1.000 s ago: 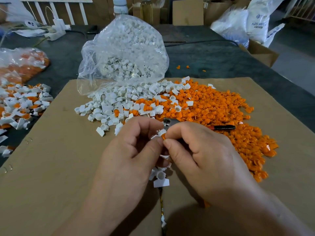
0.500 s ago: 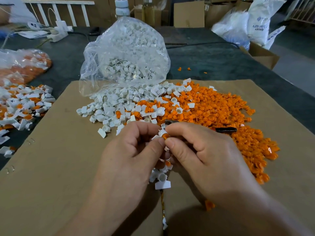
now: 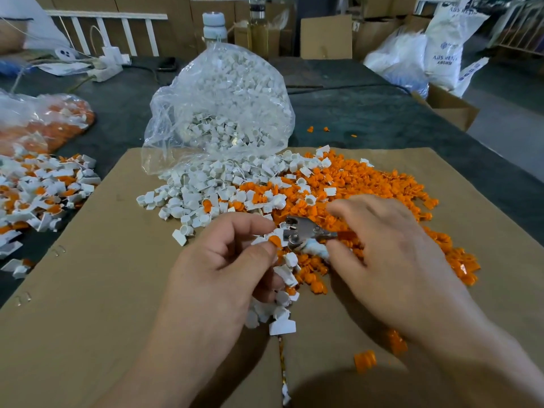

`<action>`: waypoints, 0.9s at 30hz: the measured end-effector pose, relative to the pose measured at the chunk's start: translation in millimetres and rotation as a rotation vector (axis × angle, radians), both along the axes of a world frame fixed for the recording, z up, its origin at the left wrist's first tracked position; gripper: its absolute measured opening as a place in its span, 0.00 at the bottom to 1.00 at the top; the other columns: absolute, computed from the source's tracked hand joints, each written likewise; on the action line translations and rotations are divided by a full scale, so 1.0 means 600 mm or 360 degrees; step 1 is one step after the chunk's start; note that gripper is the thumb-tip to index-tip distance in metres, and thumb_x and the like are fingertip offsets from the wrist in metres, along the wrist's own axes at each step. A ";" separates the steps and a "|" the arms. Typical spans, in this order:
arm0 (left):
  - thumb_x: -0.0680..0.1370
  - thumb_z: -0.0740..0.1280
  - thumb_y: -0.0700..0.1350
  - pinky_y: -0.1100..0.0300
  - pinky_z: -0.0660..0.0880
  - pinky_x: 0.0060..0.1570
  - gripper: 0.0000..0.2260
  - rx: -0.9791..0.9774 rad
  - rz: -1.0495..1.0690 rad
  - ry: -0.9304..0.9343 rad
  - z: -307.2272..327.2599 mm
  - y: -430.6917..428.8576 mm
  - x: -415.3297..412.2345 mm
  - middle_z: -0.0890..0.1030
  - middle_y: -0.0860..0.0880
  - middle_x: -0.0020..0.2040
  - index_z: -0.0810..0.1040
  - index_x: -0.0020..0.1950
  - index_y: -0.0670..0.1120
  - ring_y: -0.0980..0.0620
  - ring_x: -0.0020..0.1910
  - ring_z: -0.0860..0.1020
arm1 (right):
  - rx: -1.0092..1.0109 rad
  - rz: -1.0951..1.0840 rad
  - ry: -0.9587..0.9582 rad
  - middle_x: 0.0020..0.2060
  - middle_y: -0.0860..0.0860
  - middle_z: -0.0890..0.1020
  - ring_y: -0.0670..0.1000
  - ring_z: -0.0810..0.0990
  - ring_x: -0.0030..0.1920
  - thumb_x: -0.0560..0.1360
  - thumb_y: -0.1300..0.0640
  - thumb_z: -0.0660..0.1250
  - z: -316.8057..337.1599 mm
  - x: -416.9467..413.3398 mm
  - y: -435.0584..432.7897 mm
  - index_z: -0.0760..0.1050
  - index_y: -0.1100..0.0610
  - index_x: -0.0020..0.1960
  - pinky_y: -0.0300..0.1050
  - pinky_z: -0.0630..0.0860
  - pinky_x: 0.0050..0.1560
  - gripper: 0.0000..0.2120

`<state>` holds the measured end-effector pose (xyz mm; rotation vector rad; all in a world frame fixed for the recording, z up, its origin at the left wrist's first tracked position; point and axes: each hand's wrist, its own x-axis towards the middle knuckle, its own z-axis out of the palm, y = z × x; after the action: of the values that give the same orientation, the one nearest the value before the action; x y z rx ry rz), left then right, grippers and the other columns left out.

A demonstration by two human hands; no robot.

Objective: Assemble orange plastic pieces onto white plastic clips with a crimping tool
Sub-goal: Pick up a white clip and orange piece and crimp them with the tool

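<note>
my left hand (image 3: 232, 260) pinches one white clip (image 3: 279, 232) with an orange piece (image 3: 275, 240) seated on it, thumb and forefinger clenched on the pair, with a string of more white clips (image 3: 282, 301) hanging below the fingers. my right hand (image 3: 391, 254) closes its grip on the crimping tool (image 3: 306, 232), whose metal head meets the clip just beside my left fingertips, above the cardboard sheet (image 3: 88, 319) on the surface. risk one — the orange piece sits loose and may tilt or pop off if the tool closes off-centre. risk two — my left fingertips lie close to the tool head and could be nipped. risk three: the hanging string could swing and drag loose parts off the sheet. count: one tool, two hands, one clear bag of white clips (image 3: 226, 104), one heap of loose white clips (image 3: 206, 189), one heap of orange pieces (image 3: 382, 189) — individual pieces far too many to count; a pile of mixed white and orange parts (image 3: 38, 195) lies at far left.
</note>
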<state>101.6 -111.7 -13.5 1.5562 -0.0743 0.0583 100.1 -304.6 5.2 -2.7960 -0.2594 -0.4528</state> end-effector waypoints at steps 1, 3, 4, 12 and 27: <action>0.77 0.69 0.36 0.64 0.76 0.30 0.12 -0.0062 -0.0019 0.0038 -0.001 0.003 0.002 0.81 0.49 0.33 0.84 0.46 0.55 0.51 0.30 0.81 | -0.0164 -0.0078 0.0135 0.67 0.44 0.69 0.47 0.63 0.66 0.78 0.45 0.58 -0.001 0.004 -0.009 0.61 0.45 0.73 0.45 0.66 0.63 0.24; 0.76 0.70 0.36 0.62 0.76 0.29 0.10 -0.0195 -0.0061 0.0108 -0.002 0.006 0.006 0.80 0.47 0.32 0.84 0.45 0.51 0.50 0.30 0.80 | -0.0407 -0.0144 0.0432 0.73 0.45 0.60 0.50 0.56 0.73 0.77 0.42 0.56 -0.004 0.009 -0.023 0.50 0.43 0.76 0.52 0.60 0.70 0.29; 0.74 0.71 0.36 0.62 0.75 0.29 0.08 -0.0260 -0.0085 0.0140 -0.001 0.007 0.008 0.80 0.46 0.32 0.83 0.44 0.50 0.49 0.30 0.79 | -0.0465 -0.0146 0.0524 0.74 0.46 0.59 0.51 0.55 0.74 0.77 0.41 0.56 -0.005 0.010 -0.028 0.48 0.43 0.76 0.52 0.58 0.72 0.31; 0.70 0.71 0.35 0.61 0.74 0.25 0.07 -0.0502 -0.0110 0.0218 0.005 0.017 0.014 0.79 0.43 0.32 0.83 0.41 0.48 0.49 0.29 0.78 | -0.0628 -0.0163 0.0476 0.62 0.45 0.70 0.52 0.62 0.64 0.73 0.39 0.60 -0.011 0.024 -0.027 0.55 0.43 0.73 0.52 0.62 0.63 0.31; 0.76 0.68 0.32 0.63 0.75 0.26 0.13 -0.0475 0.0099 0.0036 0.010 0.021 0.020 0.81 0.46 0.36 0.84 0.41 0.50 0.50 0.32 0.80 | 0.0001 0.0177 0.0174 0.45 0.35 0.75 0.39 0.71 0.47 0.70 0.38 0.59 0.028 -0.003 -0.013 0.72 0.39 0.57 0.35 0.65 0.44 0.17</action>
<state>113.4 -99.3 -7.7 1.2604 0.0013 0.0962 98.2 -312.2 21.7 -2.7770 -0.3877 -0.2730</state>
